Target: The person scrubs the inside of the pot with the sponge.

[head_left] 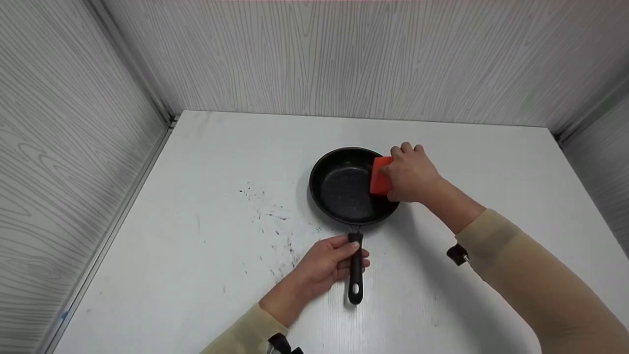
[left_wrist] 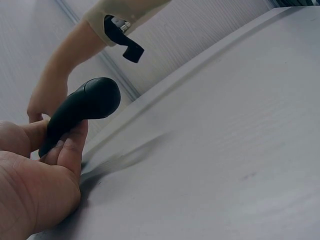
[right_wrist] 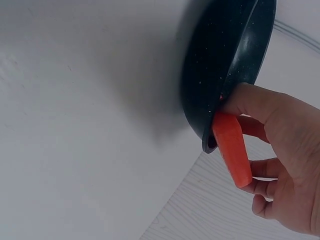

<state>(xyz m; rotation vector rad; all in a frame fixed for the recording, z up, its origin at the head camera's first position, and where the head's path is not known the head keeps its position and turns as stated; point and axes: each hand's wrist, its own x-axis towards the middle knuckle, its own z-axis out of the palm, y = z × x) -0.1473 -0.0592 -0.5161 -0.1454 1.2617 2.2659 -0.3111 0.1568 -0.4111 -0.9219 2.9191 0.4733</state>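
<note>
A black frying pan (head_left: pixel 344 189) is near the middle of the white table, its handle (head_left: pixel 356 282) toward the person. My left hand (head_left: pixel 327 263) grips that handle near the pan end, thumb on top and fingers beneath. In the left wrist view the rounded handle end (left_wrist: pixel 102 97) sticks out past the fingers. My right hand (head_left: pixel 413 174) holds a red-orange sponge-like block (head_left: pixel 380 179) against the inside right wall of the pan. From the right wrist, the block (right_wrist: pixel 232 150) sits at the pan's rim, pinched between thumb and fingers.
Dark crumbs and smudges (head_left: pixel 277 231) are scattered on the white table (head_left: pixel 221 147) left of the pan. Wood-grain panels (head_left: pixel 304 59) stand behind the table and on both sides.
</note>
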